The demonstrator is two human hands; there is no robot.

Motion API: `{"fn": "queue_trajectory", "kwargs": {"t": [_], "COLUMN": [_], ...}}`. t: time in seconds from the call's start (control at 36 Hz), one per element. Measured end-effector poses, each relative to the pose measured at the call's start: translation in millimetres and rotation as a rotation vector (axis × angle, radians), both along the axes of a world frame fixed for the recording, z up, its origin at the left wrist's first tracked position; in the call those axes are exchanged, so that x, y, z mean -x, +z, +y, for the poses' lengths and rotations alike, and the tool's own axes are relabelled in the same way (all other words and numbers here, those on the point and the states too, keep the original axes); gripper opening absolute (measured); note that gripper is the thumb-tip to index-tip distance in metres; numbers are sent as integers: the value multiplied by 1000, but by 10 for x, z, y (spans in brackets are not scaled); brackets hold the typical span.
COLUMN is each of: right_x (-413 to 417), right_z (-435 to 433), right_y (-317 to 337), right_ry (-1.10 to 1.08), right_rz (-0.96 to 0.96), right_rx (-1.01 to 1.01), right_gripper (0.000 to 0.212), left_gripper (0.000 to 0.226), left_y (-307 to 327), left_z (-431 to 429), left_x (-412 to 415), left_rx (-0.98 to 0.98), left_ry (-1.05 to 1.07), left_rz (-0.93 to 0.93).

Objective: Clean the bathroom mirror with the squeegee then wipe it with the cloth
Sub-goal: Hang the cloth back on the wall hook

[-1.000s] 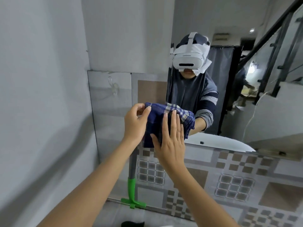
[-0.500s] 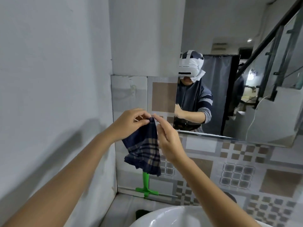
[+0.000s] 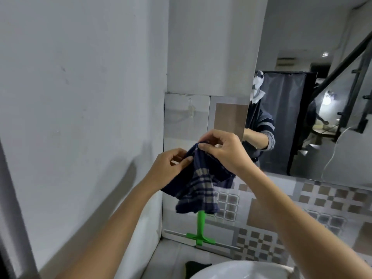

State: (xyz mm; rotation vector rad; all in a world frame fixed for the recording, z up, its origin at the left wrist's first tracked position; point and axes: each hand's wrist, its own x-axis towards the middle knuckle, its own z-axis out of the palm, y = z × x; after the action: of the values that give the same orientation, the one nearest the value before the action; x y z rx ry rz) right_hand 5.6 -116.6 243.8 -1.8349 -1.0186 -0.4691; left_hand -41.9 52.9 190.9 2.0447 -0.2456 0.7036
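Observation:
A dark blue checked cloth [image 3: 198, 190] hangs in front of the tiled wall, held at its top by both hands. My left hand [image 3: 168, 169] pinches its left edge. My right hand [image 3: 223, 151] grips the bunched top a little higher. The mirror [image 3: 314, 109] fills the upper right, and the cloth is off it, to its lower left. A green squeegee [image 3: 200, 232] stands on the ledge below the cloth, blade down, leaning against the tiles; its handle top is hidden behind the cloth.
A white sink [image 3: 241, 271] rim shows at the bottom. A grey wall [image 3: 80, 117] closes in on the left. Patterned tiles [image 3: 302, 214] run under the mirror. A small clear hook [image 3: 190, 109] sticks on the tile above the hands.
The cloth came off the mirror and now hangs loose between both hands, lower and to the left. My view swung left, so the mirror sits further right.

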Motion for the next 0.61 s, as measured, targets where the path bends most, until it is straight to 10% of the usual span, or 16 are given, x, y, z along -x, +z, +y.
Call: {"fn": "queue_trajectory", "kwargs": {"t": [0.31,0.61], "right_x": [-422,-977], "right_z": [177,759], "right_y": [569,1042], "right_ry": [-252,-394], "right_rz": [-171,-345], "right_rx": [25,-89], "right_gripper": [8,11], "left_gripper": [10,15], "left_y": [468,1259], "left_z": [240,367], "left_x": [-403,-1025], "left_rx": [298,139], "left_ry": [71,392], "left_rz": [-174,-471]}}
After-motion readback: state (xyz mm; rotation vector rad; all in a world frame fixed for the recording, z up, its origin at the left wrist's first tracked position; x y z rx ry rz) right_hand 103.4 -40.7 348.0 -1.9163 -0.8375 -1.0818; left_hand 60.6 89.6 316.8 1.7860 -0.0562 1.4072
